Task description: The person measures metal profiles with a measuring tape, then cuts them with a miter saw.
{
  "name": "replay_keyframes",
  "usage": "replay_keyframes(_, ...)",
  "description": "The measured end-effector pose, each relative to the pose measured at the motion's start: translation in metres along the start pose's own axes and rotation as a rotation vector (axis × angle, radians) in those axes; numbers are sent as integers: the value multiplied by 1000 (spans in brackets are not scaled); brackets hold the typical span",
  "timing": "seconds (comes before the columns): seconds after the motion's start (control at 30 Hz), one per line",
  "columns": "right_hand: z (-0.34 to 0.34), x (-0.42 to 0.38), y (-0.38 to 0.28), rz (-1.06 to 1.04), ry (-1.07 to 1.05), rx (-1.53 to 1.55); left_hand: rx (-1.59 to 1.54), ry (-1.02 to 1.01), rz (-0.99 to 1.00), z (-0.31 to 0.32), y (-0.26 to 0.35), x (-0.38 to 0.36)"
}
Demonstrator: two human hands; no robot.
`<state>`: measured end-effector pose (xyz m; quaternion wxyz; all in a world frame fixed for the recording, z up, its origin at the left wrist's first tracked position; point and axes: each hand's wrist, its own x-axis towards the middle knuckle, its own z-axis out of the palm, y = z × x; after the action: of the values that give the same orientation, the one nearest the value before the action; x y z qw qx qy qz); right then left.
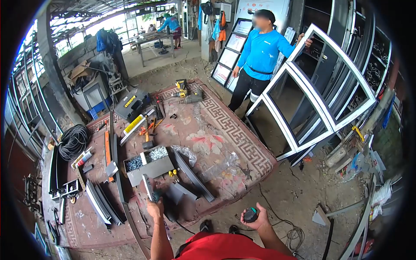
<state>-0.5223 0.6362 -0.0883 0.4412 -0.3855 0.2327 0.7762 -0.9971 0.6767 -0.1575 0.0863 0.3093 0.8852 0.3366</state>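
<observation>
My left hand point(155, 209) is closed round the near end of a long tool point(150, 189) with a pale, narrow front and a dark, lettered body; its exact kind I cannot tell. It points away from me over the carpeted table, close to a box of screws point(158, 167). Right beside it lie grey angled metal pieces point(181, 192) and a pair of yellow-handled pliers point(173, 174). Off the table's near edge, my right hand point(261, 218) is palm up, fingers curled around a round black and green tape measure point(250, 215).
Beyond the table, a person in blue point(264, 52) steadies a white window frame point(299, 69). Curved profiles point(104, 203), a cable coil point(73, 142), a yellow drill point(182, 88) and a tool case point(131, 104) lie on the carpet point(208, 143). A cord point(294, 236) loops across the floor.
</observation>
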Motion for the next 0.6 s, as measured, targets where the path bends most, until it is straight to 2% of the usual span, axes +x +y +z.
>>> replay_keyframes(0.03,6,-3,0,0,1,5,11,44,-36,-5,2,-5)
replay_keyframes(0.1,15,-10,0,-126,56,-150,-43,32,-39,-10,1,-8)
replay_keyframes(0.13,14,-11,-2,-129,59,-144,-100,27,-47,-11,2,-9)
replay_keyframes(0.17,14,-10,-4,-145,41,-202,-24,36,-82,-8,5,-11)
replay_keyframes(0.3,10,-2,-11,-155,-25,-324,-7,70,-47,-3,0,-8)
replay_keyframes(0.43,19,2,-16,-251,13,-359,-108,95,-9,-8,5,-14)
replay_keyframes(0.5,39,9,-29,-309,7,-209,-69,108,-29,-7,6,-16)
replay_keyframes(0.57,93,-7,-29,-614,-170,-377,-18,125,-41,-10,12,-18)
replay_keyframes(0.6,127,-32,-33,-836,-422,-785,-17,126,-36,-3,10,-16)
